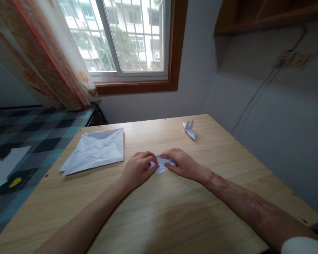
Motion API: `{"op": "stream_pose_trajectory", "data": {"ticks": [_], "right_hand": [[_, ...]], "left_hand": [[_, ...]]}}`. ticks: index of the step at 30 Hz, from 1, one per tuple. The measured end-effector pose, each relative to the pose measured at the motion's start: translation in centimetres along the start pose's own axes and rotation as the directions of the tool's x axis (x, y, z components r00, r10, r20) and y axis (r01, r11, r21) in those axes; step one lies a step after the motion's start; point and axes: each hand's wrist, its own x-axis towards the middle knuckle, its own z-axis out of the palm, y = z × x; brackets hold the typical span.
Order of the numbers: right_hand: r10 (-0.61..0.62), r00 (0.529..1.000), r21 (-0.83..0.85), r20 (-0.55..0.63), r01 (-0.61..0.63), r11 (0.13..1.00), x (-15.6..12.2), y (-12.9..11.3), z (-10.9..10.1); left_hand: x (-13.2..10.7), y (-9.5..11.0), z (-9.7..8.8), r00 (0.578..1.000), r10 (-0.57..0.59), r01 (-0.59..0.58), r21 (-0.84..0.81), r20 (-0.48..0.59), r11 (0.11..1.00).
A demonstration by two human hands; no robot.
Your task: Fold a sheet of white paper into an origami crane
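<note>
A small folded sheet of white paper [162, 165] lies on the wooden table between my hands. My left hand [141, 167] grips its left end, fingers bent and thumb along the near side. At the right end my right hand [181, 163] has its fingers over the far edge and its thumb on the near edge, pinching the paper. Both hands rest low at the tabletop, and they cover the paper's two ends. Beyond my right hand, near the back of the table, stands a finished-looking white origami figure [190, 129] with two raised points.
Creased white sheets [100, 146] lie at the table's left. A bed with a checked cover [50, 144] adjoins that side, with white paper [9, 167] on it. The wooden table [159, 208] meets walls behind and right. A cable [254, 97] hangs from the socket.
</note>
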Motion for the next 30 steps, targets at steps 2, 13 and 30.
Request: {"op": "stream_pose_trajectory", "data": {"ticks": [2,13,30], "right_hand": [[-0.036,0.999,-0.029,-0.002,0.036,0.999,0.0,-0.1,-0.1],[-0.146,0.989,-0.152,0.027,0.149,0.977,-0.2,0.1,-0.1],[-0.211,0.977,-0.306,0.023,0.208,0.929,-0.3,-0.3,-0.3]], "left_hand": [[0.0,0.2,-0.1,0.999,-0.016,0.016,0.002,-0.041,1.000],[0.1,0.1,-0.3,0.995,0.097,-0.098,0.048,0.021,0.994],[-0.7,-1.1,-0.9,0.959,0.271,-0.276,0.060,0.084,0.959]]}}
